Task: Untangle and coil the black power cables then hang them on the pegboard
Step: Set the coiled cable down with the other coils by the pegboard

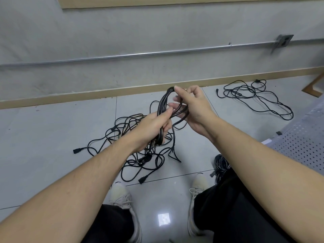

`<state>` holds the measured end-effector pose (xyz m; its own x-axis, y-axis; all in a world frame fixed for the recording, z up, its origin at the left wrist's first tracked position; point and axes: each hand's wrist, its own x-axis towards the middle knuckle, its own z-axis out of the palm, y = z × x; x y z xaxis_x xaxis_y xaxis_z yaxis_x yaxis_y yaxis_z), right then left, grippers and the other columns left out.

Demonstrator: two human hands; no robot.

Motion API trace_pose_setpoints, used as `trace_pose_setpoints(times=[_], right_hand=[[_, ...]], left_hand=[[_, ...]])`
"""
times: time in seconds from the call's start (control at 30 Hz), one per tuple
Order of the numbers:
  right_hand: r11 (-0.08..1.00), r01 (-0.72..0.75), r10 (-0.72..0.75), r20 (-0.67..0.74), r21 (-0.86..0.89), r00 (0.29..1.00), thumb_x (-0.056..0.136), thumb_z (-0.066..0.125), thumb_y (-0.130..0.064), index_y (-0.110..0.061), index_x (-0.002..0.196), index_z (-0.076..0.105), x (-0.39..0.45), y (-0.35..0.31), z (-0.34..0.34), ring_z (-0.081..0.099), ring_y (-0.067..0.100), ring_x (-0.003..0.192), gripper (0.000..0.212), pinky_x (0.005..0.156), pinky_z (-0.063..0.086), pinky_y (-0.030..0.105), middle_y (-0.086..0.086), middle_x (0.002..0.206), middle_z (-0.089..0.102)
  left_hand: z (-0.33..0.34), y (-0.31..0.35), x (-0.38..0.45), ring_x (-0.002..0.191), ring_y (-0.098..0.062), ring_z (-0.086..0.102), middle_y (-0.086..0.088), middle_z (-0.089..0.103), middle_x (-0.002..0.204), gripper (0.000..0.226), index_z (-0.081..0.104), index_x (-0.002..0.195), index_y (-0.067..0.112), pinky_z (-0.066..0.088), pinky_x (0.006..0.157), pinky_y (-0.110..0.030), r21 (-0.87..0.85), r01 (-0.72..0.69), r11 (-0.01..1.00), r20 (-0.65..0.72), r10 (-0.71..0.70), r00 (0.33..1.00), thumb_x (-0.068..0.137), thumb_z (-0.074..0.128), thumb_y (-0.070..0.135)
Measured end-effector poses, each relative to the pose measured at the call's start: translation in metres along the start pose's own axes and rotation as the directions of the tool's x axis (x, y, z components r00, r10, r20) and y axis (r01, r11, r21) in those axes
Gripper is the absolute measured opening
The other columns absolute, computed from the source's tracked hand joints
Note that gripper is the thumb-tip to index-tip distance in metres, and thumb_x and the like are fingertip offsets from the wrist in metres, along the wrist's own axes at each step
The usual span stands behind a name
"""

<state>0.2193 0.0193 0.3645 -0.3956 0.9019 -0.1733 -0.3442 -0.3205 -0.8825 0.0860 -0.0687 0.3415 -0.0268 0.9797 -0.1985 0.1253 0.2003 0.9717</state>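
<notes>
A black cable coil [164, 106] of several loops is held upright in front of me. My left hand [151, 128] grips its lower part, thumb along the strands. My right hand [194, 109] pinches the top of the coil, with a strand passing under its fingers. A loose end hangs from the coil down toward the floor. Below the hands a tangled pile of black power cables [136, 149] lies on the grey tiles, its plugs sticking out at the left and front. A second loose cable [256, 97] lies spread out at the back right.
Another bundled black cable [221, 163] rests by my right leg. A perforated metal bench seat [303, 142] is at the right. My shoes [121, 195] stand on the tiles. A wall with a metal conduit [140, 54] and wooden skirting runs behind.
</notes>
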Motion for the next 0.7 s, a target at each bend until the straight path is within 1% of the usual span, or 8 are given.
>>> trace_pose_setpoints(times=[0.13, 0.23, 0.3, 0.4, 0.47, 0.53, 0.6, 0.7], right_hand=[[0.993, -0.072, 0.078, -0.062, 0.094, 0.995, 0.095, 0.071, -0.015, -0.021, 0.098, 0.038, 0.002, 0.003, 0.005, 0.030, 0.009, 0.042, 0.034, 0.043, 0.040, 0.025, -0.006, 0.053, 0.037], [0.987, -0.098, 0.107, -0.063, 0.128, 0.992, 0.098, 0.065, -0.010, -0.020, 0.092, 0.041, 0.004, -0.001, 0.008, 0.019, 0.008, 0.039, 0.027, 0.037, 0.027, 0.021, -0.008, 0.048, 0.028], [0.983, -0.100, 0.111, -0.065, 0.154, 0.992, 0.098, 0.062, -0.007, -0.019, 0.095, 0.044, 0.003, -0.005, 0.008, 0.017, 0.007, 0.038, 0.022, 0.036, 0.020, 0.019, -0.008, 0.049, 0.025], [0.977, -0.114, 0.126, -0.055, 0.180, 0.991, 0.099, 0.059, -0.005, -0.019, 0.098, 0.045, 0.001, -0.006, 0.006, 0.016, 0.006, 0.036, 0.020, 0.035, 0.016, 0.018, -0.008, 0.049, 0.022], [0.969, -0.122, 0.131, -0.029, 0.215, 0.991, 0.100, 0.058, -0.004, -0.019, 0.097, 0.044, 0.000, -0.007, 0.005, 0.015, 0.005, 0.035, 0.020, 0.034, 0.016, 0.017, -0.008, 0.048, 0.020], [0.962, -0.128, 0.133, -0.004, 0.242, 0.991, 0.101, 0.057, -0.005, -0.020, 0.096, 0.044, 0.000, -0.008, 0.006, 0.015, 0.004, 0.035, 0.020, 0.034, 0.017, 0.017, -0.009, 0.048, 0.020], [0.964, -0.115, 0.120, -0.007, 0.240, 0.993, 0.101, 0.057, -0.007, -0.019, 0.098, 0.044, 0.001, -0.007, 0.006, 0.016, 0.005, 0.036, 0.018, 0.035, 0.020, 0.017, -0.008, 0.049, 0.020], [0.983, -0.123, 0.125, -0.005, 0.135, 0.992, 0.104, 0.057, -0.030, -0.018, 0.101, 0.049, -0.001, 0.000, 0.007, 0.034, 0.009, 0.045, 0.015, 0.046, 0.038, 0.021, -0.004, 0.055, 0.037]], left_hand=[[0.005, -0.004, -0.001, 0.060, -0.010, 0.050, 0.014, 0.053, 0.063, 0.041, 0.071, 0.081, 0.030, 0.040, 0.064, -0.029, 0.117, -0.014, 0.993, -0.105, 0.026, 0.994, 0.105, 0.046, 0.053], [0.012, -0.006, 0.001, 0.070, 0.004, 0.052, 0.024, 0.058, 0.069, 0.025, 0.066, 0.089, 0.040, 0.040, 0.072, -0.024, 0.181, -0.033, 0.983, -0.175, 0.065, 0.982, 0.104, 0.048, 0.051], [0.014, -0.005, -0.001, 0.064, 0.000, 0.051, 0.023, 0.054, 0.061, 0.035, 0.060, 0.074, 0.035, 0.038, 0.069, -0.027, 0.179, -0.023, 0.984, -0.118, 0.045, 0.992, 0.104, 0.049, 0.050], [0.013, 0.003, -0.006, 0.089, -0.006, 0.070, 0.005, 0.077, 0.086, 0.037, 0.065, 0.082, 0.021, 0.046, 0.084, -0.025, 0.145, -0.005, 0.989, 0.047, -0.001, 0.999, 0.106, 0.047, 0.044], [0.014, 0.008, -0.008, 0.078, -0.016, 0.072, -0.005, 0.067, 0.076, 0.037, 0.056, 0.077, 0.014, 0.055, 0.086, -0.033, 0.016, -0.006, 1.000, 0.123, 0.004, 0.992, 0.107, 0.049, 0.035], [0.016, 0.010, -0.008, 0.055, -0.016, 0.058, 0.002, 0.047, 0.063, 0.040, 0.043, 0.069, 0.019, 0.060, 0.087, -0.048, -0.114, -0.010, 0.993, 0.158, 0.028, 0.987, 0.107, 0.052, 0.028], [0.019, 0.009, -0.007, 0.046, -0.010, 0.038, 0.004, 0.035, 0.057, 0.044, 0.040, 0.065, 0.021, 0.061, 0.075, -0.048, -0.157, -0.010, 0.987, 0.136, 0.032, 0.990, 0.107, 0.052, 0.027], [0.020, 0.009, -0.006, 0.044, -0.007, 0.036, 0.005, 0.034, 0.052, 0.040, 0.043, 0.069, 0.018, 0.060, 0.066, -0.043, -0.201, -0.005, 0.980, 0.019, 0.009, 1.000, 0.107, 0.052, 0.028]])
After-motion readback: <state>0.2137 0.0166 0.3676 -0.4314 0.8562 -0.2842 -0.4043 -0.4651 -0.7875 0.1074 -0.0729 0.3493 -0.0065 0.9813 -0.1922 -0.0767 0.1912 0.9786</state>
